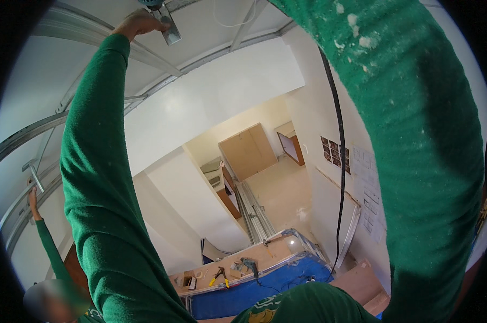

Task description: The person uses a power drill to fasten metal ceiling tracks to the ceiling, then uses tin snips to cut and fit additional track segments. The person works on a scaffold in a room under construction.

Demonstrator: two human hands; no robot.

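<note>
Overhead, my left hand [141,24] is closed on a small flat metal bracket [172,32], thumb pressed on its face. The bracket is held up by the ceiling framing. Right above it, the teal end of a power tool [151,2] shows at the top edge; the rest of that tool is cut off. My right arm [410,97], in a green sleeve with white dust specks, arches up and out of the picture. My right hand is out of sight, so what it holds cannot be seen.
Metal ceiling channels [33,134] run overhead. At lower left a co-worker's hand [33,202] reaches up to the framing. A black cable [337,134] hangs at right. Below, a blue-sided work platform [227,304] carries yellow-handled snips [220,277], a drill [249,265] and tape; metal profiles [254,212] lie beyond.
</note>
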